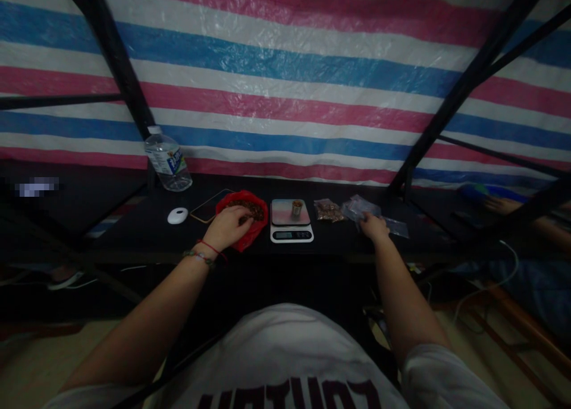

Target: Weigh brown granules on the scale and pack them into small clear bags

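My left hand (229,223) reaches over the rim of a red plastic bag (247,239), its fingers closed and dipping into small brown pieces (255,210). What those fingers hold is hidden. To the right stands a white digital scale (292,235), with a small metal cup (297,207) on its plate. My right hand (375,226) is closed on clear plastic bags (359,205) lying flat on the black table. Between the scale and that hand lies a small clear bag filled with brown pieces (329,210).
A large clear bottle (168,159) stands at the back left, with a white computer mouse (177,216) in front of it. Dark metal posts (122,70) rise on both sides before a striped plastic sheet (276,82). Another person's arm (530,216) shows at the far right.
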The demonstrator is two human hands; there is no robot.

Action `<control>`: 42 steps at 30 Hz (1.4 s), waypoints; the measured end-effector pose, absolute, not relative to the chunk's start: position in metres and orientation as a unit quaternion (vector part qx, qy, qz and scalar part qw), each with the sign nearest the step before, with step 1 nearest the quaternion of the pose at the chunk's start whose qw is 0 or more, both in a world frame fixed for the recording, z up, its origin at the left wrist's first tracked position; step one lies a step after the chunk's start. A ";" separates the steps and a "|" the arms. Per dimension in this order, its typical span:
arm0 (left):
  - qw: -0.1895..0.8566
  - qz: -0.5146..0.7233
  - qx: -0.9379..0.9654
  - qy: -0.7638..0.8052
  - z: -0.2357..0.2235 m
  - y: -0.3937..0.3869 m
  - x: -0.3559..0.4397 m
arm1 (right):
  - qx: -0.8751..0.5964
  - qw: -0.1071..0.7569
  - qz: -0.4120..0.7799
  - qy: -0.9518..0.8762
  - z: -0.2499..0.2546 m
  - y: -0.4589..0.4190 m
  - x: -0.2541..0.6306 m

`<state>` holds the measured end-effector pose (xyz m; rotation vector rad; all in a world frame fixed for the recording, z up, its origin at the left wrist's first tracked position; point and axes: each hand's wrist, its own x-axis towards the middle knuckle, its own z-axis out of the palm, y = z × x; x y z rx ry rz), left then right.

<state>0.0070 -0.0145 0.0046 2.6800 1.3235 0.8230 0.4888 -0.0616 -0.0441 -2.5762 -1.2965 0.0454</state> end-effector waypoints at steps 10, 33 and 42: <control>0.042 0.239 0.867 0.435 0.010 -0.023 0.012 | -0.885 0.136 -0.045 -0.444 -0.043 -0.065 0.484; 0.047 0.282 0.857 0.428 0.018 -0.029 0.014 | -0.814 0.335 -0.149 -0.450 -0.011 -0.069 0.475; 0.110 0.353 0.840 0.397 0.031 -0.051 0.029 | -0.651 0.474 -0.073 -0.588 0.044 -0.069 0.382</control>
